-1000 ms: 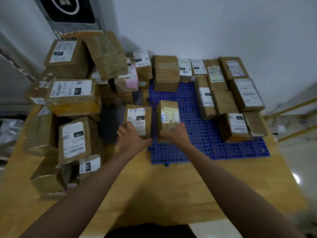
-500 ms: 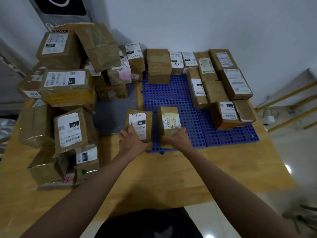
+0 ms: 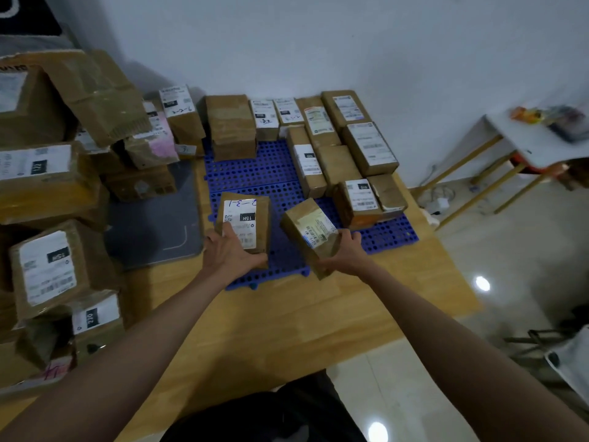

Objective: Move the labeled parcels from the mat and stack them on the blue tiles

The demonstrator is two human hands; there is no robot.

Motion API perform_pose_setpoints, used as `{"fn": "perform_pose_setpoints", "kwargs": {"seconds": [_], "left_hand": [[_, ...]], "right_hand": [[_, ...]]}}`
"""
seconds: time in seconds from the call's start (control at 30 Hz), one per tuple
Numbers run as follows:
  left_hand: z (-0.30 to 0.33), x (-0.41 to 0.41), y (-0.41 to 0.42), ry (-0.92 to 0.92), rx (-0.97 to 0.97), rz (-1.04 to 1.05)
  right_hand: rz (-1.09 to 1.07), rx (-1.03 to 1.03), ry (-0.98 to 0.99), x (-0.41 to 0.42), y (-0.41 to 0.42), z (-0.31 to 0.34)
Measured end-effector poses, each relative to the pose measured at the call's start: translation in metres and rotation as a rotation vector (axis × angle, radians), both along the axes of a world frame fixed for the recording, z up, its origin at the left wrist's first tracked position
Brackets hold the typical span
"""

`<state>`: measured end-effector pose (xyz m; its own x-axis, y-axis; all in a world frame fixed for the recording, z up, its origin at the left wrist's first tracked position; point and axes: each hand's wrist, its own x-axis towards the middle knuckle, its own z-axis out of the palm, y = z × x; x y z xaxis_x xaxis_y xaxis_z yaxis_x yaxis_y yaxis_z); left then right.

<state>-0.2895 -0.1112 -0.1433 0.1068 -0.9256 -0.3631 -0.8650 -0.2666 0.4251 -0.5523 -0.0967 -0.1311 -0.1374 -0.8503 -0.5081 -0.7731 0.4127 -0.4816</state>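
My left hand (image 3: 228,250) grips a brown parcel with a white "15H" label (image 3: 247,223) at its near end, over the front left of the blue tiles (image 3: 255,173). To its right my right hand (image 3: 345,250) holds a second brown parcel with a yellowish label (image 3: 310,229), tilted and turned toward the right above the tiles. Several labeled parcels (image 3: 338,148) stand in rows on the back and right of the tiles. The grey mat (image 3: 153,221) lies left of the tiles, with more parcels (image 3: 140,183) piled on its far end.
A large heap of labeled boxes (image 3: 51,266) fills the left side of the wooden table (image 3: 287,323). A white wall stands behind. To the right, past the table edge, are a small white table (image 3: 535,141) with yellow legs and a tiled floor.
Both hands carried their parcels rightward onto the blue tiles. The right-hand parcel has tilted and turned toward the right. The camera view shifted right and down.
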Motion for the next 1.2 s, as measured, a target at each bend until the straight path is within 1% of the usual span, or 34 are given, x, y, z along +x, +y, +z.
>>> {"fn": "perform_pose_setpoints", "kwargs": {"seconds": [0.13,0.27,0.47,0.67,0.87,1.03,1.2], "left_hand": [[0.008,-0.028,-0.008,-0.006,-0.029,-0.023],[0.014,-0.062,-0.014,0.007,-0.012,-0.014],[0.015,-0.123,-0.018,0.014,0.025,0.010],[0.012,-0.174,-0.025,-0.025,0.041,0.044],[0.010,-0.192,-0.025,-0.065,0.061,0.090],[0.009,-0.188,-0.023,-0.108,0.087,0.126],[0.009,-0.187,-0.021,-0.116,0.105,0.126]], "right_hand": [[0.169,-0.035,0.094,-0.046,-0.009,0.005],[0.294,-0.083,0.160,-0.095,-0.019,0.005],[0.378,-0.107,0.127,-0.179,-0.031,-0.003],[0.463,-0.124,0.113,-0.249,-0.055,-0.021],[0.565,-0.146,0.114,-0.269,-0.085,-0.033],[0.545,-0.188,0.122,-0.272,-0.090,-0.048],[0.450,-0.213,0.115,-0.272,-0.084,-0.060]]}}
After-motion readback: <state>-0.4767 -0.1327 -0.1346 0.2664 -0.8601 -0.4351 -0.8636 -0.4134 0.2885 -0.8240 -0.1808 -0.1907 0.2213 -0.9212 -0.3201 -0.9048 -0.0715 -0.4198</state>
